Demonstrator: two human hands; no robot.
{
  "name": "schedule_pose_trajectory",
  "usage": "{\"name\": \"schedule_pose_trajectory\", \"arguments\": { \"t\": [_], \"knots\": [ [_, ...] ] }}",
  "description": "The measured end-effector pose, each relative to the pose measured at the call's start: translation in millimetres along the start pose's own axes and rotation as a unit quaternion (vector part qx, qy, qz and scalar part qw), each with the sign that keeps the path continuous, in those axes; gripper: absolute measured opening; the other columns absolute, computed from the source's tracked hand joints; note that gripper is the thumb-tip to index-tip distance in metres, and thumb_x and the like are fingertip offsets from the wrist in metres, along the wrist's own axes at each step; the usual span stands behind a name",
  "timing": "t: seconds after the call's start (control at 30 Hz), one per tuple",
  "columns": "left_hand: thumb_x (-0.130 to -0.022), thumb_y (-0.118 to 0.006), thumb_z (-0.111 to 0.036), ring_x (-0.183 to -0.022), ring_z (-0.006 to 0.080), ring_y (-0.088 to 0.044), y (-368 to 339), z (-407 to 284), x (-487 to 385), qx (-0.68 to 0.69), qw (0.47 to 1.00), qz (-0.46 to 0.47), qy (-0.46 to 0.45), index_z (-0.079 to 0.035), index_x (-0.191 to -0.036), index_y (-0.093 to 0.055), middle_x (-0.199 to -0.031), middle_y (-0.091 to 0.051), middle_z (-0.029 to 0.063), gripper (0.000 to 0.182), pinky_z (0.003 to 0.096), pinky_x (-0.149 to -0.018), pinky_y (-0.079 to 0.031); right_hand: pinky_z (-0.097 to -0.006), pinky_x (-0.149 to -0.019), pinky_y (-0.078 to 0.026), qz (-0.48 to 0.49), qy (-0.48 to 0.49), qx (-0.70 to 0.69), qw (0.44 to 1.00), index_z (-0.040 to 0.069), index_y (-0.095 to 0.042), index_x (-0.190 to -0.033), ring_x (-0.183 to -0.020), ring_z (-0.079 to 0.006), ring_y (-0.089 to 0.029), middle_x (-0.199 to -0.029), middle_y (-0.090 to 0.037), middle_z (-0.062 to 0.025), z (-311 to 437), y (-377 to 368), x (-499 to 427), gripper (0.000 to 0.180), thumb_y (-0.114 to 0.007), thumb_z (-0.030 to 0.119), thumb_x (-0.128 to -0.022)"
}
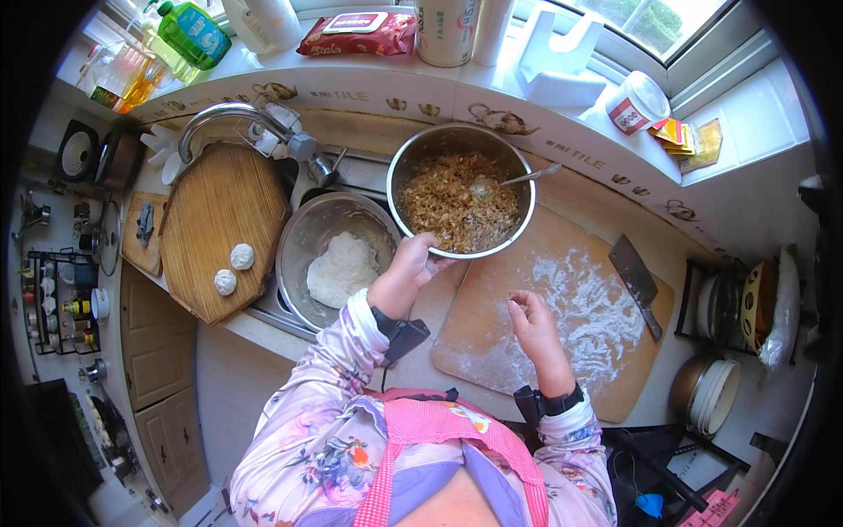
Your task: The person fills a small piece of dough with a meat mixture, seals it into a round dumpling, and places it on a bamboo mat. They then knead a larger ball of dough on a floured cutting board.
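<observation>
My left hand (409,265) grips the near rim of a stainless steel bowl (528,209), thumb at the rim and fingers under it. Brown minced filling (448,207) fills the bowl's lower part, and a metal spoon (532,174) leans in it against the right side. Above a flour-dusted wooden board (487,309) is my right hand (535,323), its fingers loosely bent, with nothing visible in them. Left of my left hand, a second steel bowl (290,263) holds a lump of white dough (346,267). A cleaver (635,280) lies at the board's right side.
A wooden lid or board (217,191) rests by the sink at left, bearing two floured dough balls (234,269). The faucet (244,112) arches over it. Bottles, wipes (359,34) and a white tub (637,102) line the windowsill. Pans (708,395) stand at right.
</observation>
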State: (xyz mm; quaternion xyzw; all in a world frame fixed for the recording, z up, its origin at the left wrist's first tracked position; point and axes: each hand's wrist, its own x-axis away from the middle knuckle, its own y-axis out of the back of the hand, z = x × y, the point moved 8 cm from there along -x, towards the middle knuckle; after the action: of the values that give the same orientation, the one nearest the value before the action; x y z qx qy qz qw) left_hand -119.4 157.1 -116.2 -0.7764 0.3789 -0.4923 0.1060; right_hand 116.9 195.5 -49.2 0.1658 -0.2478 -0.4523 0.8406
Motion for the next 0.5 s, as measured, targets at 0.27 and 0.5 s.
{"name": "schedule_pose_trajectory", "arguments": {
  "t": [0.27,0.5],
  "knots": [
    [-0.095,-0.051,-0.022,-0.091,0.0289,-0.067,0.3,3.6,8.0,0.007,0.999,0.031,0.005,-0.005,-0.120,-0.051,-0.105,-0.066,0.0137,0.030,0.0429,-0.075,-0.057,-0.0334,-0.076,-0.050,0.061,-0.035,-0.032,0.997,-0.001,-0.060,-0.111,-0.089,-0.0249,-0.062,-0.106,-0.059,-0.0158,-7.6,-38.8,24.5,0.026,-0.059,0.016,-0.092],
    [-0.092,-0.061,-0.030,-0.094,0.0239,-0.064,65.8,-20.1,75.1,-0.117,0.987,-0.029,-0.102,0.002,-0.128,-0.044,-0.112,-0.059,0.0163,0.051,0.0361,-0.078,-0.053,-0.0328,-0.079,-0.050,0.134,0.033,-0.037,0.990,-0.002,-0.059,-0.112,-0.090,-0.0247,-0.062,-0.106,-0.059,-0.0161,35.6,-95.2,31.3,0.027,-0.059,0.017,-0.092]
  ]
}}
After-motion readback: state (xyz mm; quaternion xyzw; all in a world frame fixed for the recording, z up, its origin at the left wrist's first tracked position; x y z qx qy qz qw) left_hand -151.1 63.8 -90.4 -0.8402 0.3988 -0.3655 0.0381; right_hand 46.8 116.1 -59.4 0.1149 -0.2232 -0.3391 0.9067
